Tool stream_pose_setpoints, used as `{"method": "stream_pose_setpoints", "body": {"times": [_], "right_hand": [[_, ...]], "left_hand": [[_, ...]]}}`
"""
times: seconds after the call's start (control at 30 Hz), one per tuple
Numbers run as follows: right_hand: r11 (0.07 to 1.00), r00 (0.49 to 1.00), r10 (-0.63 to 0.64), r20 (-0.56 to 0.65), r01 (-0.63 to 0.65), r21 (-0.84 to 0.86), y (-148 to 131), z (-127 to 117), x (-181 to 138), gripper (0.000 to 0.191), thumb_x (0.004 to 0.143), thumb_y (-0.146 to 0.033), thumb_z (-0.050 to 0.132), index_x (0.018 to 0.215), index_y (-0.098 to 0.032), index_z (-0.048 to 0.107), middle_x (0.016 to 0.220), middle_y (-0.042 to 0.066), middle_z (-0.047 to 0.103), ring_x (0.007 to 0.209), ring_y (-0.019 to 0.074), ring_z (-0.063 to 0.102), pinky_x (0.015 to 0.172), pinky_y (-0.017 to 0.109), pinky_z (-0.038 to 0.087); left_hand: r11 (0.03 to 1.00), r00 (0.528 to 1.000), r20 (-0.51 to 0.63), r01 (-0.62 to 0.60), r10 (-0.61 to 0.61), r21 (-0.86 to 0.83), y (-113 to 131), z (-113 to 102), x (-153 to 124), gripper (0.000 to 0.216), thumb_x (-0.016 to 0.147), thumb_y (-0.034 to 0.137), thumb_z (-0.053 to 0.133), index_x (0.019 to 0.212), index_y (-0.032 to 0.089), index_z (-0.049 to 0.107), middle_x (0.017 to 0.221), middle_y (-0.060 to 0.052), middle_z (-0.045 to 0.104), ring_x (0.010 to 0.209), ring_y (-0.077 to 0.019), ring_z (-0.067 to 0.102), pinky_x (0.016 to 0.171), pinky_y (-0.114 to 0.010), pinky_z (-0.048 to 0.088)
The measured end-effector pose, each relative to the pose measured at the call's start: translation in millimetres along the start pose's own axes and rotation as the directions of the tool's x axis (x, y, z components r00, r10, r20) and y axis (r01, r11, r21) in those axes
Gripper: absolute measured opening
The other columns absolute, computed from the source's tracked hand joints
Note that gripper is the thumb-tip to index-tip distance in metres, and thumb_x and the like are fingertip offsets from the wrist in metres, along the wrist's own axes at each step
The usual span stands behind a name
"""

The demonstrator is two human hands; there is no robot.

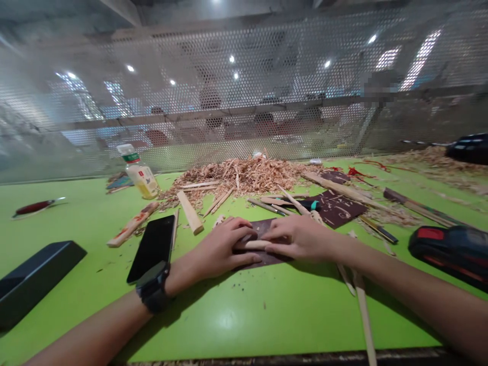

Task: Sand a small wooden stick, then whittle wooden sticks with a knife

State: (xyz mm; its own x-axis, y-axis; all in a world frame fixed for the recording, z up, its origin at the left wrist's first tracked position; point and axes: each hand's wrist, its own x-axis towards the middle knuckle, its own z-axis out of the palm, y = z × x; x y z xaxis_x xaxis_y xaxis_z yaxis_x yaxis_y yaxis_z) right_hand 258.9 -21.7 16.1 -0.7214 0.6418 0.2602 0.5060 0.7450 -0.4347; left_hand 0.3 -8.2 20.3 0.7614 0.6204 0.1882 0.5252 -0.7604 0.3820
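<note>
A pale, slim wooden stick lies across a dark sheet of sandpaper on the green table. My left hand closes its fingers over the stick's left end. From the other side my right hand grips the right end between thumb and fingers. The middle of the stick shows between the hands; both ends are hidden. Beyond my right hand lies a second sheet of sandpaper sprinkled with shavings. Several carving tools and thin sticks rest just past my hands.
A heap of wood shavings lies at the back before a perforated metal screen. To the left are a phone, a bottle, a dark block and a knife. A black-and-red power tool sits right.
</note>
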Motion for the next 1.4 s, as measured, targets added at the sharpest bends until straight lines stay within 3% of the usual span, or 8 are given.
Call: {"method": "stream_pose_setpoints", "body": {"times": [0.2,0.37,0.53,0.8,1.07,1.4], "right_hand": [[0.99,0.987,0.139,-0.08,-0.135,0.044,7,-6,0,0.041,0.104,-0.052,0.062,0.125,-0.023,0.081,0.101,0.01,0.083,0.081,0.022,0.069,0.074,0.033,0.048],[0.969,0.975,0.213,-0.064,-0.202,0.143,7,-8,2,0.037,0.106,-0.047,0.06,0.124,-0.022,0.079,0.099,0.007,0.082,0.079,0.0199,0.068,0.07,0.032,0.047],[0.976,0.977,0.188,-0.1,-0.175,0.126,10,-10,2,0.037,0.106,-0.048,0.058,0.118,-0.023,0.082,0.101,0.006,0.083,0.081,0.0201,0.07,0.073,0.032,0.048],[0.991,0.985,0.101,-0.139,-0.087,0.106,20,-8,-1,0.036,0.102,-0.048,0.067,0.124,-0.024,0.083,0.1,0.008,0.084,0.079,0.0197,0.07,0.071,0.03,0.051],[0.968,0.935,0.084,-0.346,0.006,0.252,26,-11,1,0.031,0.098,-0.05,0.073,0.11,-0.024,0.087,0.091,0.006,0.084,0.069,0.0171,0.067,0.059,0.028,0.046],[0.904,0.872,0.315,-0.375,-0.154,0.399,24,-17,1,0.037,0.091,-0.059,0.078,0.105,-0.026,0.088,0.089,0.006,0.08,0.068,0.016,0.06,0.056,0.029,0.043]], "left_hand": [[0.995,0.995,-0.097,-0.03,0.04,0.099,-6,5,1,0.02,0.108,0.035,0.059,0.114,0.021,0.073,0.111,-0.01,0.075,0.103,-0.0252,0.068,0.087,-0.038,0.051],[0.989,0.99,-0.132,-0.039,0.057,0.139,-5,4,1,0.024,0.11,0.031,0.051,0.116,0.019,0.071,0.109,-0.011,0.074,0.098,-0.0246,0.067,0.083,-0.037,0.051],[0.991,0.977,-0.207,-0.022,0.049,0.133,0,3,1,0.025,0.11,0.023,0.047,0.119,0.019,0.069,0.109,-0.01,0.073,0.098,-0.024,0.067,0.084,-0.037,0.053],[0.99,0.96,-0.278,0.019,0.021,0.142,-4,5,1,0.031,0.112,0.03,0.045,0.111,0.017,0.073,0.105,-0.011,0.078,0.095,-0.0254,0.071,0.084,-0.038,0.054],[0.991,0.961,-0.275,0.074,-0.041,0.108,-4,3,2,0.04,0.114,0.037,0.038,0.107,0.017,0.071,0.093,-0.008,0.076,0.081,-0.0225,0.067,0.075,-0.034,0.051],[0.987,0.945,-0.296,0.156,-0.141,0.028,-9,3,3,0.043,0.114,0.044,0.034,0.107,0.019,0.069,0.093,-0.006,0.072,0.081,-0.0218,0.064,0.076,-0.034,0.048]]}}
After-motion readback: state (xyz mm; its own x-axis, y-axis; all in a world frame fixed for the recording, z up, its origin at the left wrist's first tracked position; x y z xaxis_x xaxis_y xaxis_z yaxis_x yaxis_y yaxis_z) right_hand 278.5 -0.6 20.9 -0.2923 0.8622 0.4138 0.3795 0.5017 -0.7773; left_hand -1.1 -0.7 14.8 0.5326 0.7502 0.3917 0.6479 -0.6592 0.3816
